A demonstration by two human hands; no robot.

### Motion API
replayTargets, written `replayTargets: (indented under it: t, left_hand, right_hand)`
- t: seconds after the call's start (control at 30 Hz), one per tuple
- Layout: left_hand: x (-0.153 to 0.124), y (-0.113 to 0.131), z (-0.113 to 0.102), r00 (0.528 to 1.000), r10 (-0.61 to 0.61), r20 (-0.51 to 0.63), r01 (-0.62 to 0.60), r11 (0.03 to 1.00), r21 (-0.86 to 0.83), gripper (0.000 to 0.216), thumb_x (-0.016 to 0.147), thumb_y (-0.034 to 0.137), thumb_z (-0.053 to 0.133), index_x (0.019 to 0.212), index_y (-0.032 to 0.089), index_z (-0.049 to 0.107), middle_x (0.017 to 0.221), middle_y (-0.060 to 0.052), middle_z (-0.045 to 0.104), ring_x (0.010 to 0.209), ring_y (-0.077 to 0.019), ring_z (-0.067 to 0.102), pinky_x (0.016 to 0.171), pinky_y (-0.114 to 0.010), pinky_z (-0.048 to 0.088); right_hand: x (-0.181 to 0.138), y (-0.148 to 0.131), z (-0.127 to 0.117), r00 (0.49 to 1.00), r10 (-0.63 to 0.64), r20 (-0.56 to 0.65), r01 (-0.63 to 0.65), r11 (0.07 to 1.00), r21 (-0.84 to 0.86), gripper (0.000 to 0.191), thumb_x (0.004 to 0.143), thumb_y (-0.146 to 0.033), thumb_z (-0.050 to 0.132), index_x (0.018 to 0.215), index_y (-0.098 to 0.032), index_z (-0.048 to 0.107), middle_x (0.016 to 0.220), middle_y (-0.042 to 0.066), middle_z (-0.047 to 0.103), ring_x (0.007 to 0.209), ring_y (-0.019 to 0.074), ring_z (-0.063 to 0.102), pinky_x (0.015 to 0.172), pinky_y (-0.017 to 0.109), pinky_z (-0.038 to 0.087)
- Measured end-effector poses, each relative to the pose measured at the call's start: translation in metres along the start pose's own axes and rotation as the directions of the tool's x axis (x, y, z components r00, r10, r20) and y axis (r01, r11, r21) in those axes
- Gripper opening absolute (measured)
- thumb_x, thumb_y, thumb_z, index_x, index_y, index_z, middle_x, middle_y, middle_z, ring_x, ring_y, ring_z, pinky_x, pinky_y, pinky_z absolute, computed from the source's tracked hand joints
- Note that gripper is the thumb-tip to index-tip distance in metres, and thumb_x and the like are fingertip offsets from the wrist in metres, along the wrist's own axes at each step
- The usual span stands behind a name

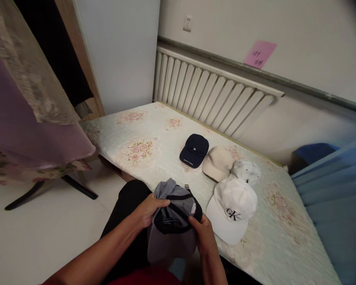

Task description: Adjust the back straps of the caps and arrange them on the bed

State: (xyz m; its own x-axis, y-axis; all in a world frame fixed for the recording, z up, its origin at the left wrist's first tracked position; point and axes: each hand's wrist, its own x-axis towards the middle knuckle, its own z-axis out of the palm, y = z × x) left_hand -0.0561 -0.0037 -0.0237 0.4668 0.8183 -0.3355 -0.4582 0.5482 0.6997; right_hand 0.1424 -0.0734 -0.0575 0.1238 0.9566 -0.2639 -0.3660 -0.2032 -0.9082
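A grey baseball cap point(170, 247) with black inner bands is held over my lap, its inside facing up and its brim toward me. My left hand point(150, 208) grips the cap's left edge, thumb over the rim. On the opposite edge, near a small white label, my right hand point(203, 231) pinches the rim. Beyond them on the flowered bed cover lie a navy cap point(195, 148), a beige cap point(218, 160) and a pale cap with a small dark logo point(246, 170). Closest to my right hand is a white cap with black letters point(235, 198).
The flowered bed cover point(112, 136) stretches along a white radiator point(201, 85). Clothes point(41, 114) hang at the left above dark stand legs point(78, 188). A blue curtain point(329, 198) borders the right side. A pink note point(260, 54) is on the wall.
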Motion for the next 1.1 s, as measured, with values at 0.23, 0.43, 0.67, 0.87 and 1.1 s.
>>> replayTargets:
  t: [0.23,0.43,0.67,0.87,1.1]
  left_hand:
    - [0.018,-0.006,-0.009,0.882,0.347,-0.318,-0.177,0.87,0.459,0.046,0.054,0.014,0.073,0.1,0.014,0.065,0.088,-0.003,0.07,0.083,-0.0212,0.064,0.08,-0.03,0.047]
    - [0.016,-0.001,-0.008,0.96,0.192,-0.202,-0.087,0.896,0.435,0.041,0.058,0.013,0.065,0.1,0.014,0.063,0.085,-0.002,0.069,0.079,-0.0195,0.063,0.076,-0.029,0.047]
    - [0.018,-0.004,-0.012,0.975,0.195,-0.105,-0.127,0.88,0.458,0.047,0.055,0.006,0.061,0.101,0.015,0.063,0.084,0.0,0.068,0.077,-0.0176,0.061,0.072,-0.026,0.045]
    - [0.033,-0.013,-0.024,0.898,0.369,-0.238,-0.081,0.673,0.735,0.037,0.063,0.014,0.06,0.1,0.015,0.06,0.087,-0.002,0.067,0.081,-0.0186,0.062,0.072,-0.027,0.046]
    - [0.032,-0.016,-0.025,0.876,0.462,-0.141,-0.039,0.359,0.933,0.06,0.063,0.012,0.06,0.122,0.012,0.047,0.115,-0.014,0.06,0.105,-0.0271,0.057,0.089,-0.034,0.042]
  right_hand:
    - [-0.002,-0.006,0.006,1.0,-0.004,-0.023,0.003,0.999,-0.038,0.041,0.063,-0.03,0.078,0.101,-0.018,0.07,0.1,0.006,0.073,0.094,0.0258,0.066,0.089,0.04,0.047]
    - [0.0,-0.004,0.003,0.994,0.02,-0.106,-0.023,0.999,-0.027,0.04,0.06,-0.03,0.08,0.097,-0.019,0.07,0.093,0.004,0.074,0.086,0.0242,0.067,0.082,0.037,0.05]
    - [-0.001,-0.005,0.007,0.992,0.016,-0.124,-0.019,1.0,-0.017,0.041,0.06,-0.03,0.08,0.098,-0.018,0.07,0.094,0.005,0.074,0.087,0.0249,0.067,0.079,0.037,0.052]
    - [0.001,-0.001,0.003,0.998,0.021,-0.066,-0.025,0.997,-0.07,0.041,0.062,-0.029,0.078,0.101,-0.018,0.069,0.096,0.006,0.073,0.089,0.0241,0.066,0.081,0.036,0.05]
    - [0.0,-0.007,0.005,0.994,-0.005,-0.106,-0.001,0.998,-0.058,0.039,0.062,-0.029,0.078,0.098,-0.017,0.069,0.089,0.005,0.074,0.081,0.0225,0.066,0.076,0.034,0.05]
